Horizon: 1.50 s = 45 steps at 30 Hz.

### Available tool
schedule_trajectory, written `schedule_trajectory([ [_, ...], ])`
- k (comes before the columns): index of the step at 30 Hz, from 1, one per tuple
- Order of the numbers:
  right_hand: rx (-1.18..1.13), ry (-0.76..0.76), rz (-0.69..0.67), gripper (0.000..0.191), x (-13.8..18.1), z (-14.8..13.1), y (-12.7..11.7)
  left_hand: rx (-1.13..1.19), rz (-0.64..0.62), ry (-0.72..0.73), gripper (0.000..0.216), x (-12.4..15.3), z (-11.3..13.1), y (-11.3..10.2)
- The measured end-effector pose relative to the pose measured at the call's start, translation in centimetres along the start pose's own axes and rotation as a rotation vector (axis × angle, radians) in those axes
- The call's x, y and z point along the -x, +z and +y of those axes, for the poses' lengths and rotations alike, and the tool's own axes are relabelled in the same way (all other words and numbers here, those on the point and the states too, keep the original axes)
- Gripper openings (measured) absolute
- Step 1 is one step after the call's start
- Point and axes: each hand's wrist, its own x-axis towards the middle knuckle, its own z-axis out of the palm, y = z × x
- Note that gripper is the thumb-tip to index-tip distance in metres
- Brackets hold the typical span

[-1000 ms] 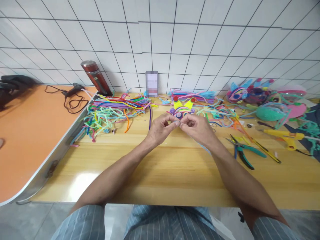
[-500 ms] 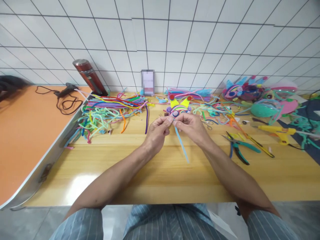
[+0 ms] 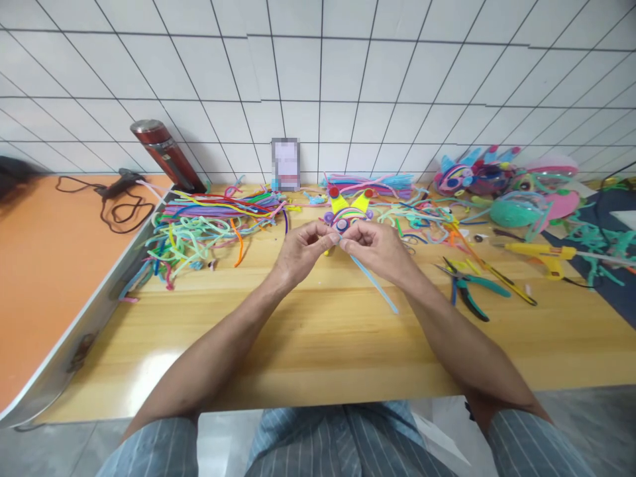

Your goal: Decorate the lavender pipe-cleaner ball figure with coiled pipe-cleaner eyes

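Observation:
My left hand [image 3: 301, 250] and my right hand [image 3: 373, 246] meet over the wooden table [image 3: 318, 331], fingers pinched together on the upper end of a light blue pipe cleaner [image 3: 375, 285]. Its free end slants down to the right over the table. Just behind my fingers lies a small pipe-cleaner figure [image 3: 346, 211] with yellow ears, red dots and purple rings.
A heap of coloured pipe cleaners [image 3: 209, 222] lies at the left, a red flask [image 3: 166, 156] behind it. Pliers [image 3: 464, 288], a yellow glue gun [image 3: 541, 255] and finished craft pieces [image 3: 501, 189] sit at the right. An orange table [image 3: 44, 265] with a black cable adjoins left.
The blue pipe cleaner came into view below my hands, and its free end has since swung to the right. My view has shifted a little to the right.

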Motion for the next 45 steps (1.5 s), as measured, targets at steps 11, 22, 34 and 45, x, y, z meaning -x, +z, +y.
schedule_trajectory([
  [11, -0.144, 0.117, 0.104, 0.021, 0.3, 0.7, 2.4, 0.336, 0.36, -0.133, 0.047, 2.0, -2.8, 3.3],
  [22, 0.057, 0.061, 0.015, 0.02, 0.0, 0.0, 0.0, -0.064, -0.056, -0.037, 0.047, -0.4, -0.5, -0.3],
  [34, -0.144, 0.115, 0.048, 0.034, 0.0, 0.4, 1.3, 0.168, 0.263, -0.058, 0.048, 1.7, -2.4, 2.5],
  [45, 0.031, 0.123, -0.066, 0.025, -0.1, 0.4, -0.5, -0.314, -0.042, 0.12, 0.023, 0.1, -0.8, -0.6],
])
